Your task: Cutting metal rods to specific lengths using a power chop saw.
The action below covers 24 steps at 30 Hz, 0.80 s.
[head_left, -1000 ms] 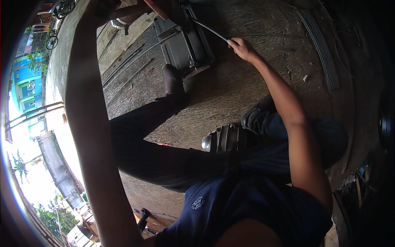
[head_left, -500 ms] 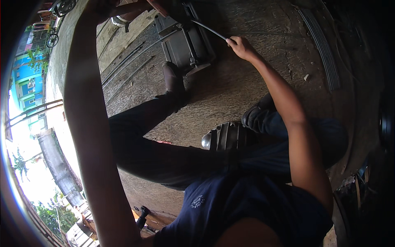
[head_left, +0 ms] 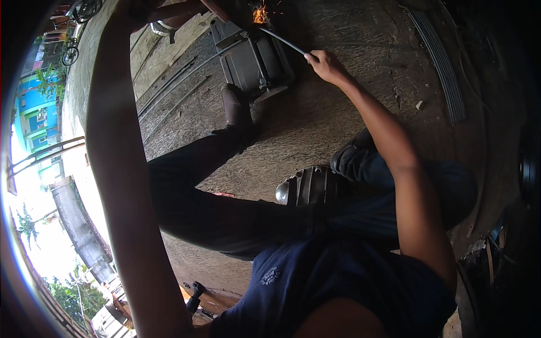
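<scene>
Right hand: closed round the near end of a rod. Rod: slants up to the top of a grey machine on the floor. Left hand: near a reddish bar, shadowed; grip cannot be told. Change: orange sparks by the rod's far end, absent a moment ago; cutting contact judged begun.

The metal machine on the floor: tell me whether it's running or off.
Apparently running: orange sparks fly at the machine, by the far end of the rod in the right hand.
</scene>
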Available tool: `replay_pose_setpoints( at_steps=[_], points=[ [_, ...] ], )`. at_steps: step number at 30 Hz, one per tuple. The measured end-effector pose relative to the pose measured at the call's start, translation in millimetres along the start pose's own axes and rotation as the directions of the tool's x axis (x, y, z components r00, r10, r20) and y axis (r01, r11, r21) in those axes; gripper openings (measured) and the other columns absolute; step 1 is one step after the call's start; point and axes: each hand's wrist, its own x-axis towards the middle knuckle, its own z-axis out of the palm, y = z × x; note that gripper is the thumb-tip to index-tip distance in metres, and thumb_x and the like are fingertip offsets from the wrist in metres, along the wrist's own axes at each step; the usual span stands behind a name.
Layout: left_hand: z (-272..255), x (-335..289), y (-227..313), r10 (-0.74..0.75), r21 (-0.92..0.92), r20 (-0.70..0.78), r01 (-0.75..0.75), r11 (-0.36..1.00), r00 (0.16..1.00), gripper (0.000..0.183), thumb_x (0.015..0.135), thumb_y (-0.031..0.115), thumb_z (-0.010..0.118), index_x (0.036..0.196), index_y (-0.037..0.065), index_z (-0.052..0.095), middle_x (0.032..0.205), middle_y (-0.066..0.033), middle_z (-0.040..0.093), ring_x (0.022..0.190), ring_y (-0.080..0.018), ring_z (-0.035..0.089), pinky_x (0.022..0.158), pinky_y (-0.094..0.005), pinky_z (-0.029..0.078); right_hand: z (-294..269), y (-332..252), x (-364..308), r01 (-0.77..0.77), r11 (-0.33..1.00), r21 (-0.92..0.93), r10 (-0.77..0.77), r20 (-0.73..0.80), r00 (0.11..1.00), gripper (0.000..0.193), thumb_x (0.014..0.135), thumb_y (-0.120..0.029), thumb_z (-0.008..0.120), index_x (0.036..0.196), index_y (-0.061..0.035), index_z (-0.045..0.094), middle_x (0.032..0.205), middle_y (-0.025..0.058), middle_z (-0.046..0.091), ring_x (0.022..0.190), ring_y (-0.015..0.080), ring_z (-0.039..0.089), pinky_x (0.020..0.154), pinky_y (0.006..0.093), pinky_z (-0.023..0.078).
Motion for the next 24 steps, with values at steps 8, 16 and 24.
replay_pose_setpoints(
  at_steps=[8, 16, 24],
  points=[
    [-9, 8, -19, -0.123, -0.8, 0.14, 0.185, 0.57, 0.983, 0.026, 0.092, 0.014, 0.04, 0.106, 0.001, 0.058, 0.061, -0.0013, 0.046, 0.05, -0.0144, 0.043, 0.043, -0.0291, 0.035, -1, -4, -4, 0.028, 0.998, -0.051, -0.032, -0.079, 0.996, 0.035, 0.094, -0.033, 0.053, 0.088, 0.0004, 0.063, 0.069, 0.0206, 0.06, 0.068, 0.0381, 0.062, 0.057, 0.0434, 0.047],
    [0, 5, -4, -0.19, -0.776, 0.085, 0.185, 0.604, 0.978, 0.03, 0.092, 0.018, 0.042, 0.111, 0.001, 0.058, 0.06, -0.0026, 0.045, 0.049, -0.0137, 0.041, 0.043, -0.0272, 0.035, -5, -8, -7, 0.092, 0.993, -0.078, -0.1, -0.105, 0.989, 0.031, 0.093, -0.028, 0.054, 0.088, 0.0004, 0.063, 0.066, 0.0199, 0.059, 0.063, 0.0372, 0.061, 0.055, 0.0428, 0.046],
    [-1, 2, -4, -0.235, -0.799, 0.095, 0.214, 0.562, 0.967, 0.03, 0.092, 0.019, 0.044, 0.111, 0.002, 0.059, 0.059, -0.0018, 0.046, 0.049, -0.0133, 0.041, 0.042, -0.0269, 0.034, -4, -7, -6, 0.122, 0.988, -0.094, -0.132, -0.113, 0.985, 0.029, 0.093, -0.027, 0.054, 0.086, -0.0008, 0.063, 0.063, 0.0184, 0.059, 0.06, 0.0359, 0.061, 0.053, 0.0426, 0.046]
  ],
)
